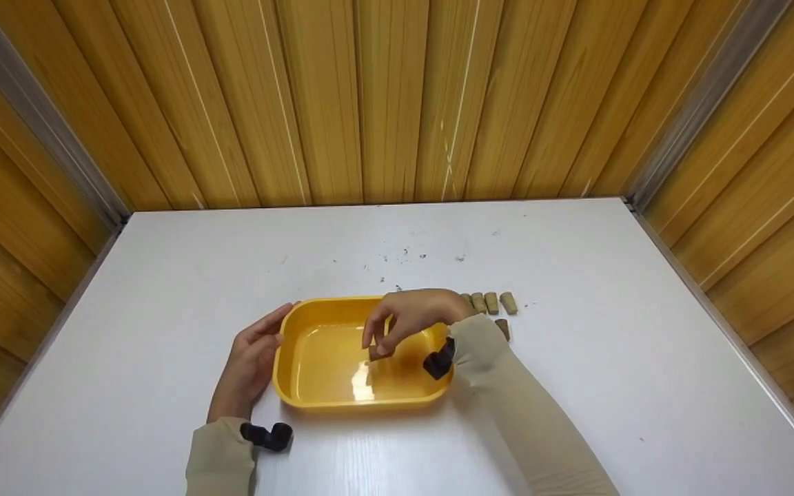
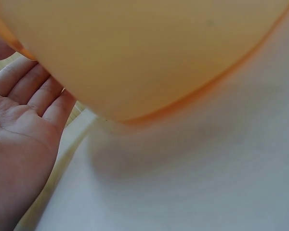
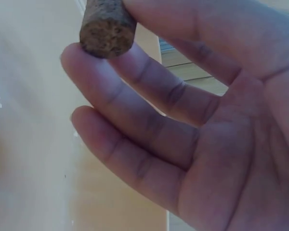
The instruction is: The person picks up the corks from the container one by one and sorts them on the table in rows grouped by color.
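Over the inside of a yellow plastic tub (image 1: 328, 402), my right hand (image 1: 414, 318) pinches a brown cork stopper (image 1: 380, 353) between thumb and fingertips. In the right wrist view the same cork (image 3: 107, 33) shows its rough, mottled round end, while the lower fingers stretch loosely below it. My left hand (image 1: 252, 365) holds the tub at its left side, thumb at the rim and fingers along the outer wall. The left wrist view has that palm (image 2: 24, 130) beside the tub's wall (image 2: 135, 57), with the fingertips hidden behind it.
Several tan corks (image 1: 492, 303) stand in a row beyond my right wrist, partly hidden by it. A darker cork (image 1: 503, 329) is nearer, beside the sleeve. Dark crumbs (image 1: 404, 253) are scattered on the white table (image 1: 231, 255). Wood-patterned panels (image 1: 390, 103) enclose the back and sides.
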### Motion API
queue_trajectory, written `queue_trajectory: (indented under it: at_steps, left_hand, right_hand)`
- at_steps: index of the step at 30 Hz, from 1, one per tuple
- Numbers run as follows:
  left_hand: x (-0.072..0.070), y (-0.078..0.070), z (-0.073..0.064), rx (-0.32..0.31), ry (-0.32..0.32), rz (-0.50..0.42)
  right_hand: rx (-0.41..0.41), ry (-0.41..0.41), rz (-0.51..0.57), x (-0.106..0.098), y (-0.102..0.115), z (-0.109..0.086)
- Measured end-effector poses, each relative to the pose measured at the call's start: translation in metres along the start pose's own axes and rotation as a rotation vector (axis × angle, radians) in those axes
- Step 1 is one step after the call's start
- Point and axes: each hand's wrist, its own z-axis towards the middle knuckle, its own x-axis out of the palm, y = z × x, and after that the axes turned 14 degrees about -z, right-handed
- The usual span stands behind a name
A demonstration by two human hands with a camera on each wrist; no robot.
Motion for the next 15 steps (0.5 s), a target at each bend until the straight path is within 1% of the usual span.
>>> queue_trajectory:
  at_steps: [4,7,11,15]
  left_hand:
    - [0.0,0.0,-0.001,0.005,0.009,0.013]
    - [-0.001,0.0,-0.001,0.004,0.022,0.025]
    - [-0.001,0.0,0.0,0.0,0.025,0.029]
    - [-0.001,0.0,0.0,0.001,0.019,0.028]
  right_hand:
    - [0.01,-0.052,-0.008,-0.002,-0.003,-0.007]
    - [0.0,-0.092,-0.015,-0.004,-0.005,-0.013]
    - [-0.013,-0.131,0.005,-0.005,-0.009,-0.019]
    - [0.002,-0.173,0.037,-0.006,-0.014,-0.025]
